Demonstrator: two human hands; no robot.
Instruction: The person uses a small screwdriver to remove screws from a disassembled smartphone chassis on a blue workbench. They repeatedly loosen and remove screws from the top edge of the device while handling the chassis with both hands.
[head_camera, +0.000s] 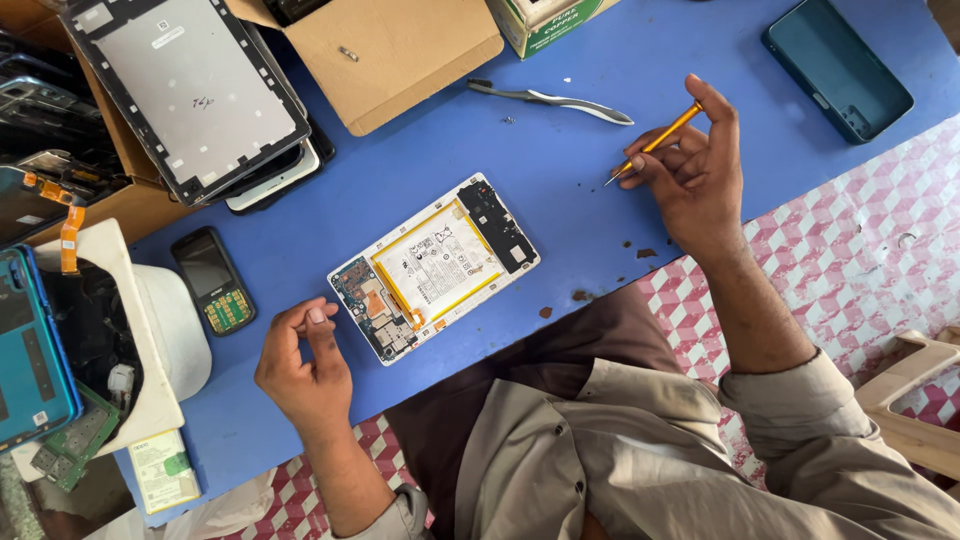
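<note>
tablet (433, 268), opened with its back cover off, lies flat on the blue table (590, 190), between the two hands and a little ahead of the person's body. its long axis runs on a diagonal, from the circuit-board end at lower left up to the dark-module end at upper right, with the pale battery and its yellow borders filling the middle. the left hand (303, 372) rests on the table just beside the lower left corner, near the circuit boards; its fingers are curled, and thumb and forefinger are pressed together as if pinching something very small, though what, if anything, sits between them cannot be told. the right hand (690, 170) is raised further off, apart from the tablet's upper right end, and grips a slim yellow screwdriver (655, 144) between thumb and fingers, the fine tip pointing down and left toward the tablet. so the left hand is the nearer of the two, almost touching the frame, while the tool hand stands off along the line of the long axis. beyond the tablet lie a pair of tweezers (552, 99), a cardboard box (385, 55) and a stack of tablet back panels (195, 95); a small keypad phone (212, 281) lies to the left, and a dark teal phone case (838, 68) at the far right corner.
</note>
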